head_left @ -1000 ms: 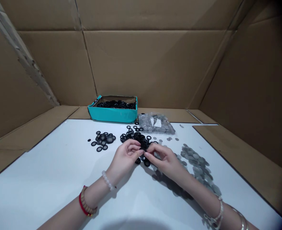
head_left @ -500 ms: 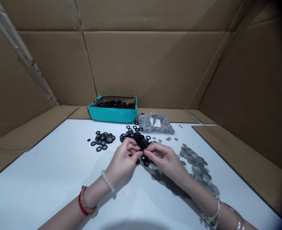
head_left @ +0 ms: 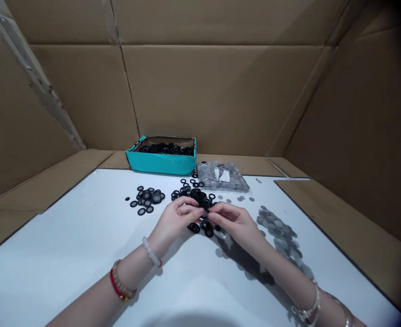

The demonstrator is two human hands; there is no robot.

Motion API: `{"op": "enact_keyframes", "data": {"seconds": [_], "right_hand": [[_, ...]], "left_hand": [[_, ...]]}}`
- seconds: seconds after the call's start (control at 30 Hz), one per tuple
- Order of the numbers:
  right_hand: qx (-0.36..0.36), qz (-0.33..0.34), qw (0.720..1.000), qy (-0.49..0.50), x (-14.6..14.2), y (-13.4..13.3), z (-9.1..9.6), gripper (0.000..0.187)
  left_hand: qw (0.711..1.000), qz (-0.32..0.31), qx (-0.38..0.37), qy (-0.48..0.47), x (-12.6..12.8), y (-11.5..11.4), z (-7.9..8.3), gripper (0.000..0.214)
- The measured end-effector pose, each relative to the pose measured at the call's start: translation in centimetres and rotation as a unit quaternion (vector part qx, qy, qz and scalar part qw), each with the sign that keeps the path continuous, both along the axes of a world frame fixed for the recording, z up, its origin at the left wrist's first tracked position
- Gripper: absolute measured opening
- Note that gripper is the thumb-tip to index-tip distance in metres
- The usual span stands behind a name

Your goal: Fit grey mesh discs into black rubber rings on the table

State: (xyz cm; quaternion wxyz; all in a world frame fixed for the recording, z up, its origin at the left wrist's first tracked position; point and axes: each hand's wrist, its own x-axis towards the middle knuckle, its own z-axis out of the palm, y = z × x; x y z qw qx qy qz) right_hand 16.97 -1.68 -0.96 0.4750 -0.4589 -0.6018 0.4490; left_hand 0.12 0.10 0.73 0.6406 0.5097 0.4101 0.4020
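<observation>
My left hand (head_left: 177,219) and my right hand (head_left: 235,221) meet above a loose pile of black rubber rings (head_left: 196,196) at the middle of the table. A small black ring (head_left: 205,214) appears pinched between the fingertips of both hands, though the fingers partly hide it. To the left lies a smaller group of black rings with grey mesh centres (head_left: 148,198). Scattered grey mesh discs (head_left: 277,234) spread out to the right of my right hand.
A teal box (head_left: 161,164) full of black rings stands at the table's far edge, next to a clear plastic bag of grey discs (head_left: 222,177). The white table (head_left: 67,254) has cardboard sheets (head_left: 200,91) walling its back and sides.
Both hands remain together over the pile, shifting only slightly, and their fingertips sit a little farther right. The camera view has also moved slightly.
</observation>
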Motion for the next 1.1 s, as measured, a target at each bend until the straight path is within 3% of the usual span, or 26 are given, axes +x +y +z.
{"op": "enact_keyframes", "data": {"seconds": [0.17,0.27,0.43,0.57,0.73,0.9,1.03,1.1], "right_hand": [[-0.053,0.029,0.996,0.061,-0.1,0.1,-0.3,0.022],[-0.061,0.017,0.995,0.075,-0.3,0.0,-0.4,0.023],[-0.048,-0.045,0.996,0.056,-1.0,-0.5,0.1,0.025],[-0.025,-0.044,0.998,0.044,-0.9,-0.5,0.3,0.025],[0.071,-0.009,0.997,-0.011,-0.2,-0.2,0.1,0.016],[0.175,-0.029,0.982,-0.060,0.0,-0.4,0.0,0.005],[0.256,-0.007,0.961,-0.104,0.3,-0.8,0.2,0.007],[0.259,-0.007,0.959,-0.116,0.3,-0.8,0.2,0.009]], "left_hand": [[1.000,-0.016,-0.014,-0.020,0.0,-0.1,-0.1,0.029],[0.999,-0.001,0.034,0.020,0.2,-0.3,0.1,0.026],[0.992,0.002,0.105,0.066,0.4,-0.7,0.3,0.022],[0.990,-0.008,0.122,0.075,0.2,-0.6,0.2,0.020],[0.993,0.017,0.113,0.020,-0.1,-0.5,0.3,0.026],[0.986,0.019,0.164,-0.012,-0.1,-0.6,0.8,0.029],[0.995,-0.016,0.097,-0.023,-0.1,-0.5,0.8,0.024],[0.997,-0.036,0.055,-0.038,-0.1,-0.3,0.5,0.022]]}}
